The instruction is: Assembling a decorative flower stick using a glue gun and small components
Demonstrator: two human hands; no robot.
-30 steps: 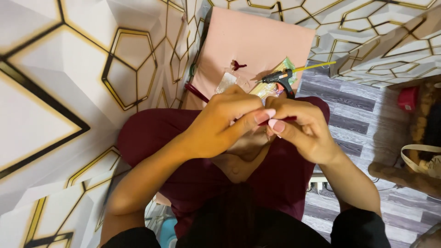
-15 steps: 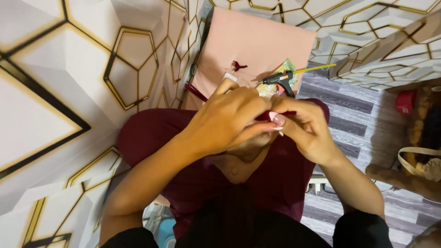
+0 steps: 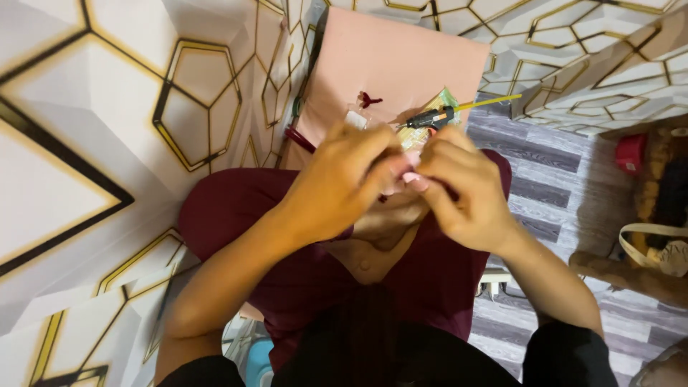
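Head view: both hands meet above the lap.
Left hand (image 3: pixel 344 183): pinching a small pink piece (image 3: pixel 410 177).
Right hand (image 3: pixel 462 190): pinching it too (keep fingertips steady).
Glue gun (image 3: pixel 430 119): on the pink board (image 3: pixel 401 64).

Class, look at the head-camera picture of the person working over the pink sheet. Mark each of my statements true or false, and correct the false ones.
1. The left hand and the right hand meet at the fingertips. True.
2. The glue gun is held in the right hand. False: it lies on the pink sheet, beyond both hands.
3. The person's lap is covered in maroon cloth. True.
4. The wall panels carry a pattern of red circles. False: they are white with gold and black hexagon lines.
5. A small dark red piece lies on the pink sheet. True.
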